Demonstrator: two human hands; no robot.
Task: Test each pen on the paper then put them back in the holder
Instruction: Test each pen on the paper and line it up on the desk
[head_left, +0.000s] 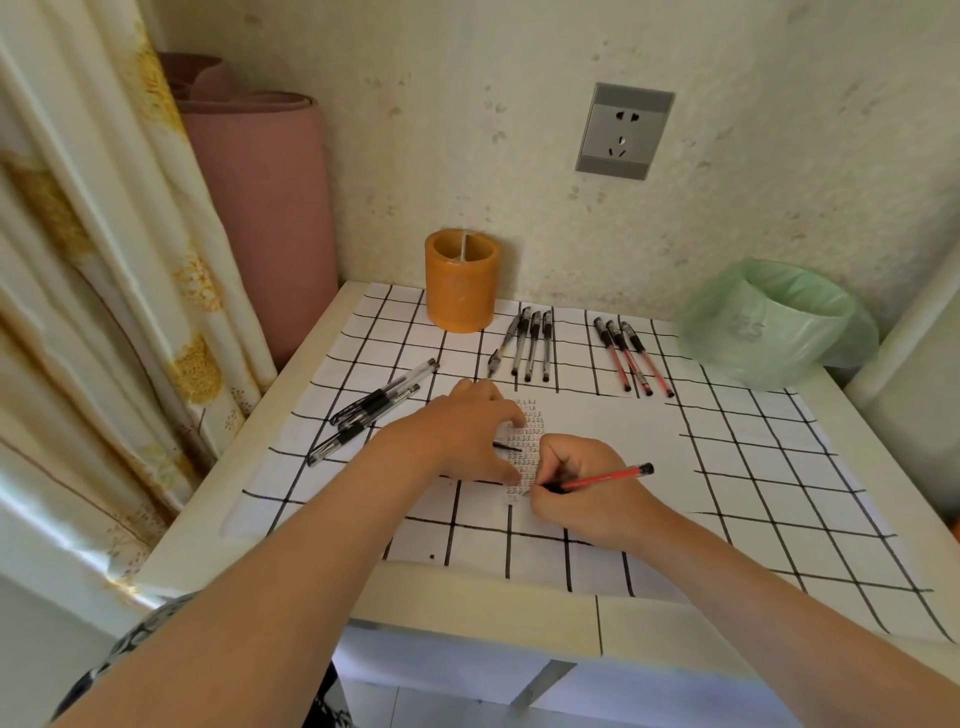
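A small white table (467, 603) under a black-grid cover (753, 467) is standing in a corner against a pale wall, filling the centre of the frame. A sheet of paper (623, 421) is lying mid-frame on the cover, bearing a column of small written marks. The right hand (587, 499) is gripping a red pen (608, 474) in a writing hold, tip touching the paper at the foot of the marks. The left hand (462, 431), fingers spread wide, is pressing the paper just left of that column. The orange holder (462, 280) is standing upright at the back edge, upper centre. Three groups are lying loose on the cover: black pens (374, 408) at left, four clear-barrelled pens (530, 345) beside the holder, three red pens (631, 358) right of those. A green-lined bin (769, 322) is sitting at upper right; a wall socket (626, 130) is showing above.
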